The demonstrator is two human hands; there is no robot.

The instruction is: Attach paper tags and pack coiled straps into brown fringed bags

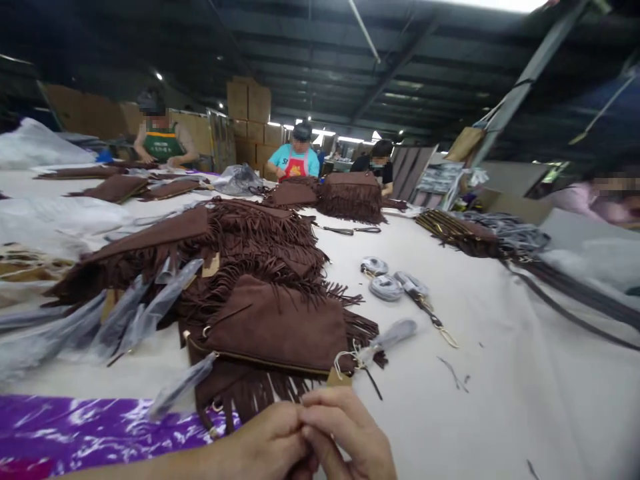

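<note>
My left hand (267, 445) and my right hand (350, 437) meet at the bottom edge, fingers pinched together over something small that I cannot make out. Just beyond them lies a brown suede fringed bag (280, 330) with a zip along its lower edge. A tan paper tag (339, 379) on a white string hangs at its right corner, close to my fingertips. A plastic-wrapped strap (387, 337) lies at that same corner. Behind it is a heap of similar fringed bags (240, 243).
Coiled wrapped straps with metal clasps (395, 287) lie on the white table (500, 400) to the right. Purple patterned cloth (90, 430) covers the near left. More fringed bags (350, 193) and several seated workers are at the far side. Dark straps (575, 300) run along the right.
</note>
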